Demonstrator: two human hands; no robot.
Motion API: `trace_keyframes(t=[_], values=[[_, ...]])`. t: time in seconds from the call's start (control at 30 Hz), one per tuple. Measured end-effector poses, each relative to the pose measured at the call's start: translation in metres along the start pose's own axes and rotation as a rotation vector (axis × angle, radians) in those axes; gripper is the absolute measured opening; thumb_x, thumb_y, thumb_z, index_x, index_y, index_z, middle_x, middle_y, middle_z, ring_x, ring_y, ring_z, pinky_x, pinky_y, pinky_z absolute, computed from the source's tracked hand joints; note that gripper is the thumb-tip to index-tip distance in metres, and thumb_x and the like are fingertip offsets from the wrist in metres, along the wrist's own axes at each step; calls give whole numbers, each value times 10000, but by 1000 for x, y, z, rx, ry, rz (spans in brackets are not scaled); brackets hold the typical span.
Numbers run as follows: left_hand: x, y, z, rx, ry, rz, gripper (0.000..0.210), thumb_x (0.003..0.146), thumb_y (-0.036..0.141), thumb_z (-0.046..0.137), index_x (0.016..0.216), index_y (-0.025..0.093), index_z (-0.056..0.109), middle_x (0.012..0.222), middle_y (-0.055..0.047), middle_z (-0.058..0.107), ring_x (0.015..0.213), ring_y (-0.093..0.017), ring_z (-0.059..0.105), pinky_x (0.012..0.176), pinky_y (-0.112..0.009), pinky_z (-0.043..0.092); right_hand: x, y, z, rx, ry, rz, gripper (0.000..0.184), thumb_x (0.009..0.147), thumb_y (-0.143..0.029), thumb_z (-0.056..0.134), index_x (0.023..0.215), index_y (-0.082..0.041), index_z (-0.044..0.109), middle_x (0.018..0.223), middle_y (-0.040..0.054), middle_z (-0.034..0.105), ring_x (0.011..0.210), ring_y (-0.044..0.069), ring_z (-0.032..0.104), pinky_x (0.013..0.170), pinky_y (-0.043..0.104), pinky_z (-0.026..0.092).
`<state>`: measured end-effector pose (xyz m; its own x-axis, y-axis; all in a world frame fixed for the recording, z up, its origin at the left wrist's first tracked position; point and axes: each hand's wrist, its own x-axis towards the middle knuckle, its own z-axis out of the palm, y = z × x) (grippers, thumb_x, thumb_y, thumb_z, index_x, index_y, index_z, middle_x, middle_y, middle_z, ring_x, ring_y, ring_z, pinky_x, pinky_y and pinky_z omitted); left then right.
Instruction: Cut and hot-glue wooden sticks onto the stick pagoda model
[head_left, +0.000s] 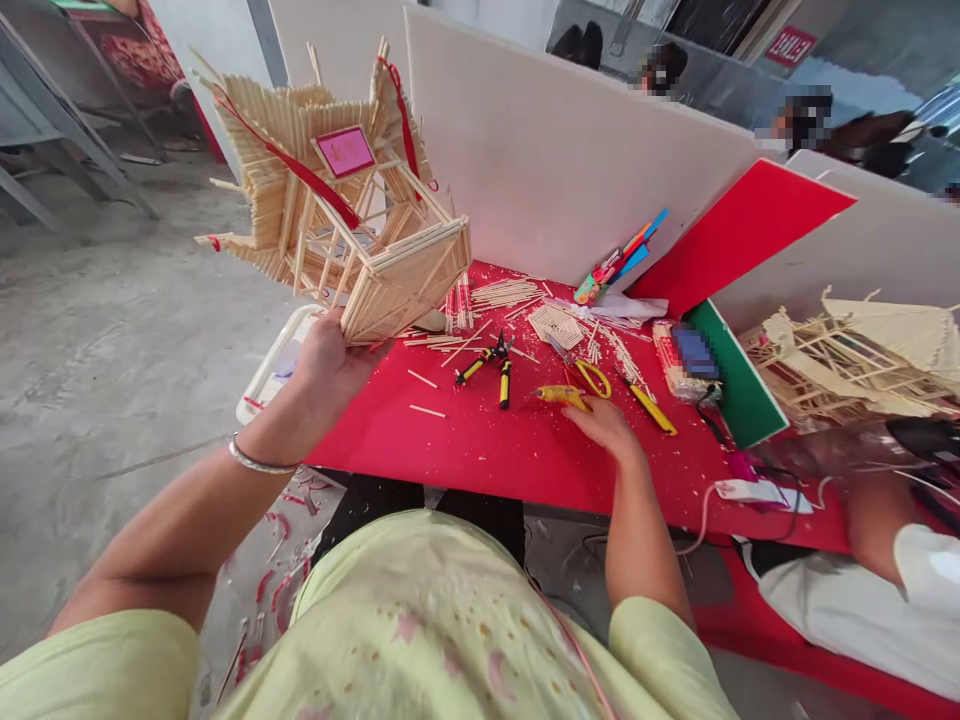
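My left hand (326, 360) grips the base of a model pavilion (405, 275) built from thin wooden sticks, raised and tilted above the table's left side. Red ribbons hang on the model, and a pink panel (345, 152) is set in its front. My right hand (604, 422) is low over the red tabletop, its fingers closed at the handle of a small yellow glue gun (561, 394); the fingertips are partly hidden. Just beyond the glue gun lie yellow-handled scissors (592, 378). Black and yellow pliers (487, 365) lie to its left, and a yellow utility knife (654, 408) to its right.
Loose sticks (506, 293) and a hexagonal stick panel (555, 325) lie at the back against a white partition (562, 150). A pen holder (592, 285) leans there. At right stand a green board (735, 375), a power strip (761, 492), another stick model (855, 350) and a seated person.
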<state>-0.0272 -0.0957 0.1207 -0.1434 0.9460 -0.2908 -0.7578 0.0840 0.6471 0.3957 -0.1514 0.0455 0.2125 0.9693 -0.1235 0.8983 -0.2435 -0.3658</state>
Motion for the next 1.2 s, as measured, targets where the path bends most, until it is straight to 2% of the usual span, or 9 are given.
trace_keyframes(t=[0.17, 0.27, 0.33, 0.43, 0.57, 0.8, 0.93, 1.03, 1.2], values=[[-2, -11, -3, -26, 28, 33, 261, 892, 59, 499, 1048, 155, 685, 902, -61, 735, 1038, -224, 697, 1021, -424, 589, -12, 13, 9, -190, -83, -29, 435, 891, -561, 688, 1110, -197, 782, 1079, 138, 773, 980, 302, 695, 802, 365, 507], [-3, -13, -6, -30, 30, 42, 260, 865, 50, 512, 1022, 161, 686, 899, -58, 728, 981, -222, 699, 971, -415, 603, -24, -21, 7, -401, 131, -16, 367, 922, -442, 696, 1130, -151, 778, 1119, 188, 747, 1052, 329, 677, 878, 403, 504], [-4, -13, -8, -29, 35, 48, 262, 868, 53, 511, 1023, 169, 686, 895, -53, 721, 953, -216, 695, 935, -400, 607, -35, -61, 19, -306, 297, -147, 300, 1015, -320, 563, 1178, -166, 763, 1135, 168, 741, 1058, 289, 675, 910, 388, 497], [-4, -12, -10, -38, 20, 63, 258, 875, 48, 500, 1013, 173, 679, 892, -49, 711, 935, -202, 686, 889, -358, 603, -48, -130, 55, -9, 38, -500, 279, 1072, -407, 534, 1130, -253, 759, 1130, 68, 738, 983, 204, 693, 864, 311, 509], [-2, -10, -12, -31, 47, 85, 238, 872, 44, 499, 981, 169, 668, 870, -50, 699, 954, -197, 682, 906, -346, 603, -41, -190, 105, -99, -157, -540, 335, 978, -499, 711, 1201, -250, 700, 1207, 71, 678, 1020, 226, 686, 788, 306, 509], [0, -5, -21, -14, 67, 81, 119, 848, 104, 589, 891, 203, 638, 848, -34, 683, 1065, -215, 699, 946, -331, 621, -22, -188, 117, -150, -178, -540, 235, 1070, -390, 567, 1023, -187, 677, 1064, 98, 682, 876, 211, 655, 697, 307, 446], [2, -6, -24, -7, 76, 85, 97, 820, 105, 601, 842, 199, 602, 889, -43, 698, 1099, -220, 696, 966, -338, 620, -19, -176, 108, 372, -314, -415, 188, 1054, -351, 573, 1134, -211, 669, 868, 14, 697, 762, 152, 616, 681, 274, 448], [4, -7, -25, -4, 76, 80, 91, 816, 114, 609, 842, 198, 588, 955, -49, 712, 1113, -217, 694, 974, -344, 619, -15, -170, 100, 964, -474, -224, 451, 912, -519, 738, 1259, -239, 671, 813, -31, 677, 648, 111, 556, 553, 228, 415], [2, -7, -23, -8, 68, 81, 117, 824, 69, 589, 882, 164, 629, 931, -59, 710, 1069, -208, 691, 1028, -398, 593, -14, -169, 82, 1296, -585, -17, 525, 613, -511, 970, 991, -203, 773, 829, -9, 703, 656, 90, 602, 474, 179, 426]])
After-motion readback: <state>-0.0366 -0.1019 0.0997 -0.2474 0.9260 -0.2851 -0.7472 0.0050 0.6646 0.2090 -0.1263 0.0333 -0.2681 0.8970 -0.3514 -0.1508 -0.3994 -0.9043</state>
